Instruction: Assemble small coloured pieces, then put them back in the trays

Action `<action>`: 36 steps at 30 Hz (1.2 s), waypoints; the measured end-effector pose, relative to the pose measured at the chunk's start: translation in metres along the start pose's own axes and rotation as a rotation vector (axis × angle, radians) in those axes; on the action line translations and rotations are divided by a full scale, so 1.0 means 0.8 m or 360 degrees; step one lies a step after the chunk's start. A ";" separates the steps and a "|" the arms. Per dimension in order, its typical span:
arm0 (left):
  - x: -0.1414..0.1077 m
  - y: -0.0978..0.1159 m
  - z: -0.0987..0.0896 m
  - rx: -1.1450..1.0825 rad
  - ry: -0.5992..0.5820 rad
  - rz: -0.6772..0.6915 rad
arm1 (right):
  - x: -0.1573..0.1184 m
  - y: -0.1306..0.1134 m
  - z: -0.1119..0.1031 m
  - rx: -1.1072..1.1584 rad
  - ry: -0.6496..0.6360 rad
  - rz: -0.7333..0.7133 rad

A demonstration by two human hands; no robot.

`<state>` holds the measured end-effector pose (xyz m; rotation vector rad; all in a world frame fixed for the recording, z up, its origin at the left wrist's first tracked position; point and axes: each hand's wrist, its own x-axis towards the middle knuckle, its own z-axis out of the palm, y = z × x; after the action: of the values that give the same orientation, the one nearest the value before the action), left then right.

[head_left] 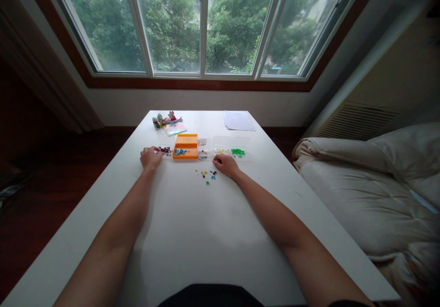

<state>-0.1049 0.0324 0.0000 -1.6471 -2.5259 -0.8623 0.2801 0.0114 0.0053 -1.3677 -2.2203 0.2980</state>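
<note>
My left hand is at the left end of the row of boxes, its fingertips together beside the dark brown pieces. My right hand rests on the table with curled fingers, in front of a clear box holding pale yellow pieces and green pieces. Anything in either hand is too small or hidden to make out. Between the hands stands an open orange box with blue pieces inside. Several loose coloured pieces lie on the table left of my right hand.
Small colourful figures and a pastel card are at the back left of the white table. White paper sheets lie at the back right. A cream sofa stands beyond the table's right edge.
</note>
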 end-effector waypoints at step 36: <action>-0.184 0.176 -0.011 -0.0174 -0.0527 0.1780 | 0.000 -0.002 -0.002 0.0036 -0.0002 0.0032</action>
<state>0.0783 -0.0540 0.0263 -2.8558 -1.1983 -0.5898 0.2796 0.0105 0.0073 -1.3790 -2.1988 0.3304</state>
